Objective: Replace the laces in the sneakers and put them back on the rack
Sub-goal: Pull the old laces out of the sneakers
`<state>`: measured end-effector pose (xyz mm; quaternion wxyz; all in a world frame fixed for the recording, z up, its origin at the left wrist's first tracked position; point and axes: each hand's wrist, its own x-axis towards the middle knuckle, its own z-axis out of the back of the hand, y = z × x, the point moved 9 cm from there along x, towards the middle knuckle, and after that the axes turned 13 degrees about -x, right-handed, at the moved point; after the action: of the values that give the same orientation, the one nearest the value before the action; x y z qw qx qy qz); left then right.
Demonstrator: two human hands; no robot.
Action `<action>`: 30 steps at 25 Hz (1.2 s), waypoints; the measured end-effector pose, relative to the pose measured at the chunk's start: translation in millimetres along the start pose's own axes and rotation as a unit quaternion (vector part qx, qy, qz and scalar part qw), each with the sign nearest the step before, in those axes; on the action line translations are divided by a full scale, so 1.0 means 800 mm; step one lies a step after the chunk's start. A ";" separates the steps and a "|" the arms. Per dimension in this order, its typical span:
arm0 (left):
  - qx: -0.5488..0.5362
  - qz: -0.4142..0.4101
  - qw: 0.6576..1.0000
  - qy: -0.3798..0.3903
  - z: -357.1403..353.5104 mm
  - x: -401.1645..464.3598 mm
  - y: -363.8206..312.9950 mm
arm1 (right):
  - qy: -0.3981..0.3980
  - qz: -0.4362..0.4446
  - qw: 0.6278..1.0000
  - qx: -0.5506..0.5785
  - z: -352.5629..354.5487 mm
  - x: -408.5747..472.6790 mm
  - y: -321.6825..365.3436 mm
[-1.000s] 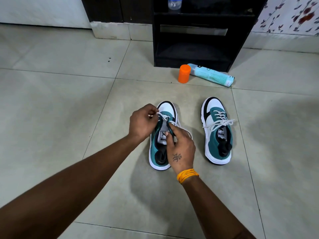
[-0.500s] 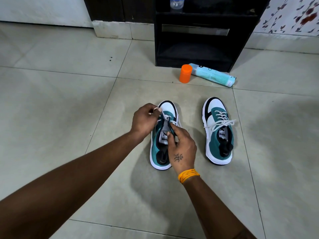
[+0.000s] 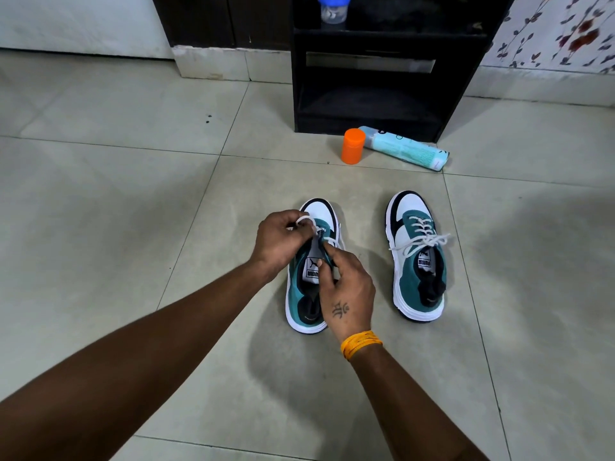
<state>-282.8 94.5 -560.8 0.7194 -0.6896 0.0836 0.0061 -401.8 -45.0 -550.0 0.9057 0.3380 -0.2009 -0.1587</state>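
Since a second ago the left hand (image 3: pixel 283 239) has drawn its loop of white lace (image 3: pixel 307 222) a little higher and nearer the toe of the left sneaker (image 3: pixel 307 294), and the right hand (image 3: pixel 346 291) has lifted slightly off the tongue; both sneakers sit where they were on the tiled floor (image 3: pixel 116 211). The left hand pinches the lace between curled fingers above the eyelets. The right hand, with an orange wristband (image 3: pixel 361 344), has its thumb and forefinger closed near the sneaker's lace row, apparently pinching the other lace end, though that strand is hard to make out. Further right, well apart, the right sneaker (image 3: pixel 417 261) stands fully laced with a tied bow. Beyond them an orange cap (image 3: pixel 352 146) stands upright touching a pale teal spray can (image 3: pixel 404 152) lying on its side before the black rack (image 3: pixel 382 78), whose upper shelf holds a small blue-lidded clear jar (image 3: pixel 333 10) with contents too dim to identify.
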 end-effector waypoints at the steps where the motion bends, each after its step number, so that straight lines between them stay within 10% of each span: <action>1: 0.017 -0.012 1.000 0.004 -0.002 -0.001 -0.003 | 0.001 0.000 1.000 -0.002 0.000 0.000 0.001; 7: -0.206 0.116 0.964 -0.121 0.026 0.004 0.010 | 0.002 0.000 1.000 -0.001 0.003 -0.001 0.000; 20: 0.133 -0.056 0.989 -0.025 -0.004 -0.006 -0.025 | 0.004 0.005 1.000 -0.015 0.003 0.001 0.004; 24: -0.080 0.068 0.981 -0.162 0.037 0.006 0.002 | 0.001 0.003 1.000 -0.015 0.002 0.000 0.002; 30: 0.034 0.024 0.999 -0.008 0.000 -0.001 -0.006 | 0.001 0.003 1.000 -0.017 0.001 0.000 0.003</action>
<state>-283.0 94.2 -555.5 0.7430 -0.6621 0.0945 0.0264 -401.8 -43.7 -547.6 0.9118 0.3225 -0.1981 -0.1593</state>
